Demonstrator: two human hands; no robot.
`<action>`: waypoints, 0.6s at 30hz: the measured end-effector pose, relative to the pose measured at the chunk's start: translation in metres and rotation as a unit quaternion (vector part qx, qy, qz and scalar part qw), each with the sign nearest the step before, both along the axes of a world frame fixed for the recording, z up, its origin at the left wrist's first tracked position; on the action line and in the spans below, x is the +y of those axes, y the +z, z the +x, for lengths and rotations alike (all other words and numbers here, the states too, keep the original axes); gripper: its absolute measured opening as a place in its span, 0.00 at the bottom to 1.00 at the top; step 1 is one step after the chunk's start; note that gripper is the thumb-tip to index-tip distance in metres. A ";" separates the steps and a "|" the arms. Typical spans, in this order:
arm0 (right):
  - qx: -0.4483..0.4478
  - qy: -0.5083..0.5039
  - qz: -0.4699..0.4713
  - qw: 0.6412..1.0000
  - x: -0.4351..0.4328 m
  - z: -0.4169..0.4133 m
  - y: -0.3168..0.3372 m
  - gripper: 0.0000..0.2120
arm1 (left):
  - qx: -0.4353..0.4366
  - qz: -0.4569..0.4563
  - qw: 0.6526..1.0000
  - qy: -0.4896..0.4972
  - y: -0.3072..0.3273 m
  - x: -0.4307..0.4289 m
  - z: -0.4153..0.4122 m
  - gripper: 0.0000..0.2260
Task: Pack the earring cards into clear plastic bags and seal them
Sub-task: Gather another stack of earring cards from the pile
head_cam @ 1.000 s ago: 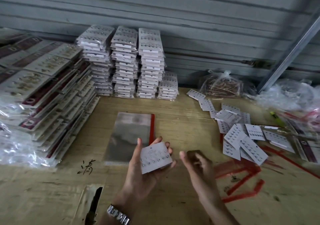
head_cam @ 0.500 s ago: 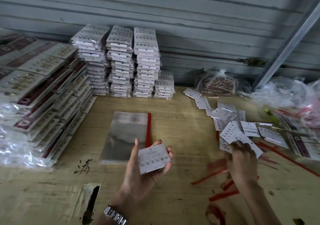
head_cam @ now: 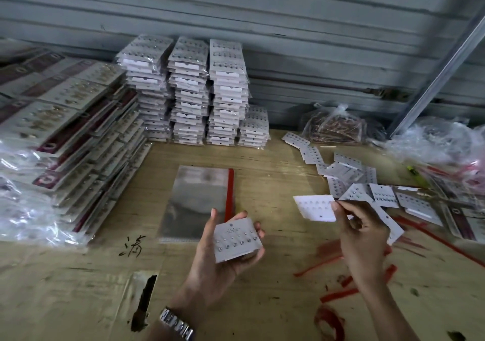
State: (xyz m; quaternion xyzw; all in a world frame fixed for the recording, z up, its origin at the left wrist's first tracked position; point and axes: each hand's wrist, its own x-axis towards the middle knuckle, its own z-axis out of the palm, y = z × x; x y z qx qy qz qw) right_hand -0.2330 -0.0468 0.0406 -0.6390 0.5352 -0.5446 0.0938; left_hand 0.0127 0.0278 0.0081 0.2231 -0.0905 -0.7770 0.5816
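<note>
R grip [head_cam: 360, 231] now pinching card [head_cam: 313, 206], lifted off pile [head_cam: 383, 196]

A single black handwritten Chinese character [head_cam: 132, 246] is inked straight onto the table [head_cam: 275, 162], near and left of the flat clear plastic bag [head_cam: 195, 199]. It looks like 涛, but the strokes are loose, so the reading is uncertain. The earring card [head_cam: 237, 239] held in the left hand [head_cam: 207, 264] has a small emblem and a few lines of fine print along its top edge, too small to read. The dark red packs [head_cam: 49, 146] stacked at the far left carry a ring-shaped mark, blurred beyond reading.
</note>
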 end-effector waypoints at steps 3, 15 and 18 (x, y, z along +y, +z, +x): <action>-0.197 0.065 0.119 0.971 0.012 0.022 0.013 0.04 | -0.016 -0.002 1.000 0.017 -0.006 0.000 0.000 0.29; -0.289 0.215 0.358 0.862 0.037 0.077 0.027 0.07 | -0.086 -0.010 0.995 0.041 -0.003 0.009 0.004 0.36; -0.249 0.212 0.357 0.875 0.040 0.085 0.022 0.03 | -0.068 -0.013 0.997 0.046 -0.003 0.010 0.003 0.40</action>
